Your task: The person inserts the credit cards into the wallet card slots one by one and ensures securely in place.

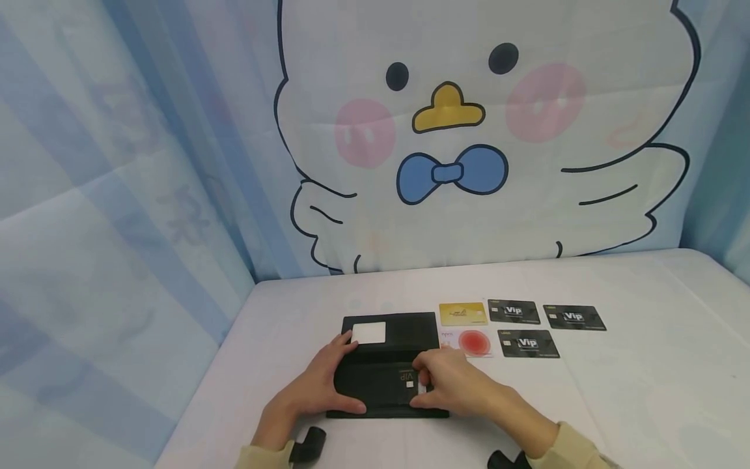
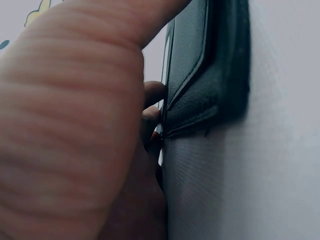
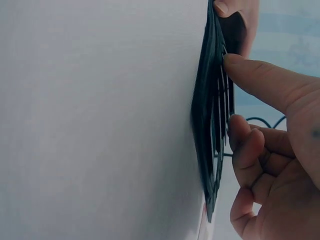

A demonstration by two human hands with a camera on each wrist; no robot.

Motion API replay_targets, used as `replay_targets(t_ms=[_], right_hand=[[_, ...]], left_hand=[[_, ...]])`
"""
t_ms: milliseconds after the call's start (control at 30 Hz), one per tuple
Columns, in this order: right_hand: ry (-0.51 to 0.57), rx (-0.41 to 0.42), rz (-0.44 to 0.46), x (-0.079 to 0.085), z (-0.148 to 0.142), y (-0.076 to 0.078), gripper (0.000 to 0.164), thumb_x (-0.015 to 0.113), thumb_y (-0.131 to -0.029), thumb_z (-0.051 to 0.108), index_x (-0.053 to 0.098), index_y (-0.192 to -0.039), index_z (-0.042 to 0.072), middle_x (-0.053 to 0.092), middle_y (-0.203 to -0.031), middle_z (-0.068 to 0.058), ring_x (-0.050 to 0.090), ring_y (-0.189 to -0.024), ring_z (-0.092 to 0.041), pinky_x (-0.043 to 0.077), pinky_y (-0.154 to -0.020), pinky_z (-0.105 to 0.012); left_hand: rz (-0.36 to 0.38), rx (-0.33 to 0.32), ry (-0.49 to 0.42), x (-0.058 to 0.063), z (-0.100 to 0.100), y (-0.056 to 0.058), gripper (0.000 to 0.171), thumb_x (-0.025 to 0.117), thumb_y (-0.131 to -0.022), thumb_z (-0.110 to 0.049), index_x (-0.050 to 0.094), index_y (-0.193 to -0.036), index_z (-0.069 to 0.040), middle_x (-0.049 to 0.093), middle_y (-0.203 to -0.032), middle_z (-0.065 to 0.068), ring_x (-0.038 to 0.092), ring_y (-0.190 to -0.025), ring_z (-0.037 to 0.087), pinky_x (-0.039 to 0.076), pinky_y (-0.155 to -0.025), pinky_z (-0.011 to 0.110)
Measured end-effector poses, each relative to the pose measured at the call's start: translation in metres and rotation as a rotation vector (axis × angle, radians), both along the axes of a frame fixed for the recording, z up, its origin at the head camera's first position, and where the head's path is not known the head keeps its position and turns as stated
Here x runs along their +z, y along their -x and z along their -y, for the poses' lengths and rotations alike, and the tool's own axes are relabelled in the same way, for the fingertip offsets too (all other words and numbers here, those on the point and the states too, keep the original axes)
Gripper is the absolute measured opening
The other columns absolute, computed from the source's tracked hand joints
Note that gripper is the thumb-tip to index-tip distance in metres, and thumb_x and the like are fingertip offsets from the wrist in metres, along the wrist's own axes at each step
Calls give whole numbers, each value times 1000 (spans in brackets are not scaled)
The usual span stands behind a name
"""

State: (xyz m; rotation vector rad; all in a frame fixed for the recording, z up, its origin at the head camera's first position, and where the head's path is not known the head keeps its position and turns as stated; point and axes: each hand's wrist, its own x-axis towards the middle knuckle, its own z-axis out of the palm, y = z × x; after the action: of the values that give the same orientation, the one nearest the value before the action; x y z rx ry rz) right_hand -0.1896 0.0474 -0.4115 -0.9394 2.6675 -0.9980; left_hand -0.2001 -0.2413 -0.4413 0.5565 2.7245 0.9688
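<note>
A black wallet lies unfolded on the white table. My left hand rests on its left side, thumb stretched over the lower panel and index finger beside a white rectangle on the upper panel. At the lower panel's right end, my right hand pinches a black VIP card between thumb and curled fingers; its lettering is upside down. In the right wrist view the thumb touches layered card edges in the wallet. The right hand hides part of the card.
Right of the wallet lie a gold card, a white card with a red circle, and three black Vip cards. A cartoon-printed curtain hangs behind the table.
</note>
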Motion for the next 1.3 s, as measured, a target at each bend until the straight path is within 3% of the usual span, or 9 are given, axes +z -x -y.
replay_targets(t_ms=[367, 733, 1067, 1300], right_hand=[[-36, 19, -87, -2, 10, -1, 40, 88, -78, 25, 68, -104, 2, 50, -70, 12, 48, -71, -5, 36, -83, -45], [-45, 22, -67, -2, 13, -2, 43, 87, -79, 24, 69, -109, -1, 49, -70, 12, 49, -71, -6, 33, -92, -59], [-93, -1, -77, -1, 13, -4, 46, 88, -79, 30, 69, -111, 2, 49, -71, 11, 50, -73, -6, 33, -89, -55], [-91, -29, -81, 2, 0, -2, 51, 88, -78, 36, 69, -115, 7, 54, -84, 11, 53, -82, -8, 35, -84, -49]], left_hand=[[6, 2, 1, 2, -2, -2, 112, 92, -69, -48, 35, -156, -6, 19, -166, 11, 16, -151, 37, 21, -115, 63], [5, -6, 1, 3, -2, -2, 112, 91, -69, -48, 35, -156, -6, 18, -167, 11, 16, -151, 37, 21, -115, 64], [2, -6, -5, 0, 0, -2, 112, 91, -69, -49, 35, -156, -5, 18, -166, 10, 16, -151, 37, 21, -115, 63], [-7, -5, 1, -2, 1, 0, 112, 91, -68, -49, 36, -155, -5, 19, -166, 10, 16, -151, 36, 21, -115, 63]])
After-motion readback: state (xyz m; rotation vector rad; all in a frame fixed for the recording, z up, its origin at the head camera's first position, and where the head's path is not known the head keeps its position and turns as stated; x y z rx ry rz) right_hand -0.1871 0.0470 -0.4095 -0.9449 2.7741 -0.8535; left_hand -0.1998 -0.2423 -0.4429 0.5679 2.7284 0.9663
